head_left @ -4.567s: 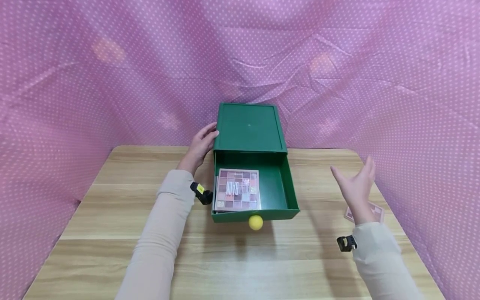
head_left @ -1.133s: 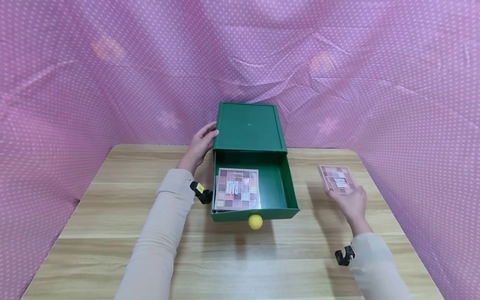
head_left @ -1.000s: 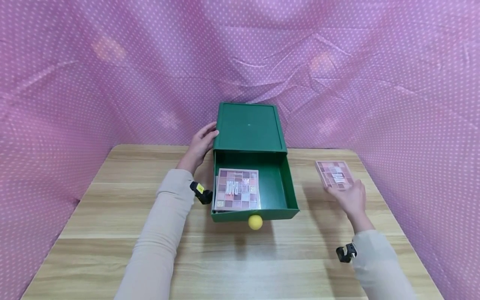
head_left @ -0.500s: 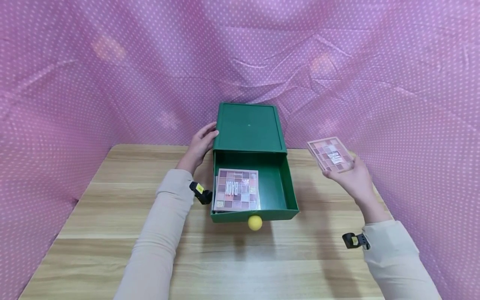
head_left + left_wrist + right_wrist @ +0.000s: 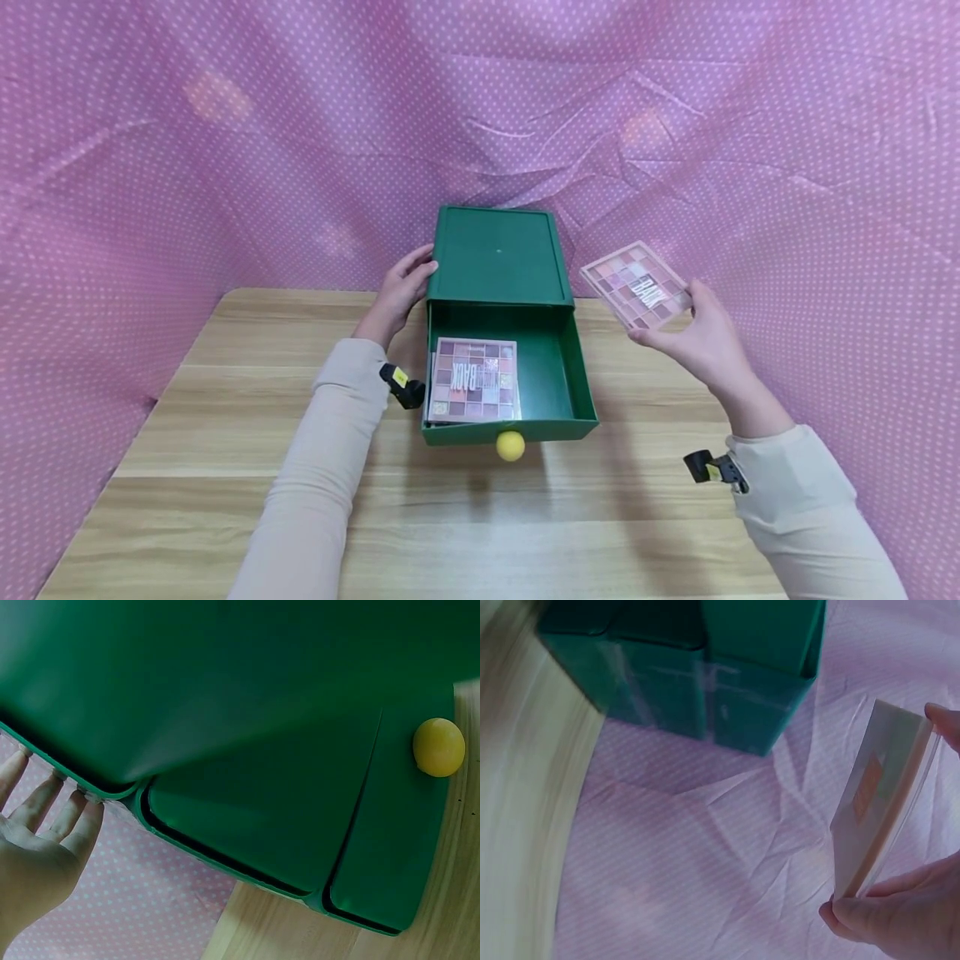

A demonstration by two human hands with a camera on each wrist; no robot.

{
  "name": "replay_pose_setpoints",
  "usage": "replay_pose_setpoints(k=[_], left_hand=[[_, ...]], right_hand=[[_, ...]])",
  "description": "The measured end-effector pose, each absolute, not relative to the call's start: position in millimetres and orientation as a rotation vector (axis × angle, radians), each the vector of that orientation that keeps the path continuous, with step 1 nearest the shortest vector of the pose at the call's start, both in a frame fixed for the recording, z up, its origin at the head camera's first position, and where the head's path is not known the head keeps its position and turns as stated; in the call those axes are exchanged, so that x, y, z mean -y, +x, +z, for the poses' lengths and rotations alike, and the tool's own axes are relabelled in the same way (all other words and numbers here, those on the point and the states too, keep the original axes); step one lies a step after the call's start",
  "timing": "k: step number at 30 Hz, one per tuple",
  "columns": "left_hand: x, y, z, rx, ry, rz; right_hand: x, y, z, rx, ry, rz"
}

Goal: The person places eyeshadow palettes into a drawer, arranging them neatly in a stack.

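A green drawer box stands at the back of the table, its top drawer pulled out toward me. In that drawer, on the left, lies an eyeshadow palette with "BACK" lettering, apparently on top of another flat item. My left hand touches the box's left side; in the left wrist view its fingertips rest along the green edge. To the right of the box, my right hand pinches a second eyeshadow palette by its edges, thumb and fingers on opposite sides. This palette is raised above the table and tilted.
A round yellow knob sticks out from the drawer front. The wooden table extends on both sides of the box and in front. Pink dotted cloth hangs behind and along both sides.
My right hand takes the second palette from the right side of the table, lifts it and brings it leftward, closer to the box. The left hand and drawer have stayed put.
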State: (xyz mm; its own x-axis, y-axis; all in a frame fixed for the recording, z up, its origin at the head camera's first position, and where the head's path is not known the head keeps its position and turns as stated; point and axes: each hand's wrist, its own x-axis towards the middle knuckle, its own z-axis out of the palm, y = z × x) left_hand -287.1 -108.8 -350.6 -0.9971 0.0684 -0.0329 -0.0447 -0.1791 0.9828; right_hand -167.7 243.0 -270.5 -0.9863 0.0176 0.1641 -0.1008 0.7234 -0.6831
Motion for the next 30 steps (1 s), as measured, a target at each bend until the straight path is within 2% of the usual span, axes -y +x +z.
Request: replay_pose_setpoints(k=[5,12,30], left_hand=[[109,-287,-350,-1.965,0.021,2.353],[108,-286,-349,-1.964,0.028,2.356],[107,-283,-349,-1.962,0.019,2.36]], right_hand=[[-231,-164,-262,2.809,0.172,1.16],[-214,-167,-264,2.772,0.456,1.383],[-172,-168,-277,3.02,0.853,1.122]])
